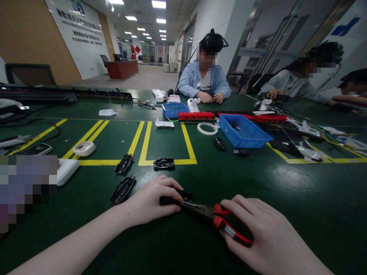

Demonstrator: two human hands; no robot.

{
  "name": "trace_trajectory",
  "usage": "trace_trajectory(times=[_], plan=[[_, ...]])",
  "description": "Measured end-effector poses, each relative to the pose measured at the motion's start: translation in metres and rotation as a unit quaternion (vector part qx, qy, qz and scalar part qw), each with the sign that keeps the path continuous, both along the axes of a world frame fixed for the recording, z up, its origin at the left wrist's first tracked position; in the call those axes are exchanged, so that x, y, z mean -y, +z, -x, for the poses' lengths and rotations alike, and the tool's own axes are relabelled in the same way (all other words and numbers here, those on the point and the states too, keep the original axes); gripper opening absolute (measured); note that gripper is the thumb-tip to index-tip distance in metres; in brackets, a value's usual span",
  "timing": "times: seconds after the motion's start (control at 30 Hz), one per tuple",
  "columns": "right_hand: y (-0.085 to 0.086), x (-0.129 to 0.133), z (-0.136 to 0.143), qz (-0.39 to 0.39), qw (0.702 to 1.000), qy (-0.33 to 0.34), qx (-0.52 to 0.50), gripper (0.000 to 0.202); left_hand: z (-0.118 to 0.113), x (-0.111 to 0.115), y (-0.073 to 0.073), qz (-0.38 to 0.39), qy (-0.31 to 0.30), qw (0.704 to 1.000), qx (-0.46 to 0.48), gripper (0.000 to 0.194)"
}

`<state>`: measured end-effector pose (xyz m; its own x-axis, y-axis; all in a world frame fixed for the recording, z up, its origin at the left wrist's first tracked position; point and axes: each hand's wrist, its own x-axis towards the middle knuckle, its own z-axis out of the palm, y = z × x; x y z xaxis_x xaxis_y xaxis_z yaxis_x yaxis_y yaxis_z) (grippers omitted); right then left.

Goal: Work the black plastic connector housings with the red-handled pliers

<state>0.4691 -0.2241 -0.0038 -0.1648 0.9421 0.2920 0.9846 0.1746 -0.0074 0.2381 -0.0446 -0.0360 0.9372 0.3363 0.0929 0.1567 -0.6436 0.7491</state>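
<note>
My left hand (156, 198) is closed on a black plastic part (187, 196), pinching it near the front of the green table; the fingers hide much of it. Long-nose pliers (219, 217) with red and black handles are gripped in my right hand (255, 229). Their jaws reach left and meet the black part by my left fingertips; whether they clamp it I cannot tell. Similar black plastic parts lie beyond and left of my left hand: one (123, 190) beside the wrist, another (124, 164) behind it, and a third (164, 163) straight ahead.
A blue bin (245, 133) stands ahead right, near a white tape ring (207, 128). Behind are a smaller blue bin (175, 110) and red strips (196, 115). A white box (67, 171) is at left. A person (205, 76) sits opposite; other people work at right.
</note>
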Motion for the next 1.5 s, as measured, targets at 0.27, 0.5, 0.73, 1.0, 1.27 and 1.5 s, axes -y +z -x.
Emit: trace_trajectory(times=[0.27,0.5,0.73,1.0,1.27,1.5], plan=[[0.0018,-0.0003,0.0006,0.002,1.0,0.001,-0.005,0.035,0.0002,0.0007,0.0003,-0.012,-0.006,1.0,0.002,0.016],[0.0029,-0.0024,-0.0006,-0.012,1.0,0.009,-0.011,0.035,0.0,0.0007,-0.0001,-0.023,-0.01,1.0,0.008,0.013],[0.0058,-0.003,-0.0036,-0.026,1.0,0.004,-0.002,0.033,0.0004,0.0022,0.0024,-0.025,-0.007,1.0,0.004,0.012],[0.0078,0.0009,-0.0018,-0.008,1.0,0.012,-0.004,0.035,0.0001,0.0025,0.0036,-0.028,-0.006,1.0,-0.007,0.015],[0.0039,-0.0008,-0.0031,-0.007,1.0,0.011,0.001,0.036,-0.0005,0.0021,0.0024,-0.03,-0.005,1.0,0.0,0.014],[0.0053,-0.0006,0.0007,-0.007,1.0,0.009,-0.015,0.031,-0.0003,0.0014,-0.002,-0.033,-0.009,0.999,0.006,0.014]])
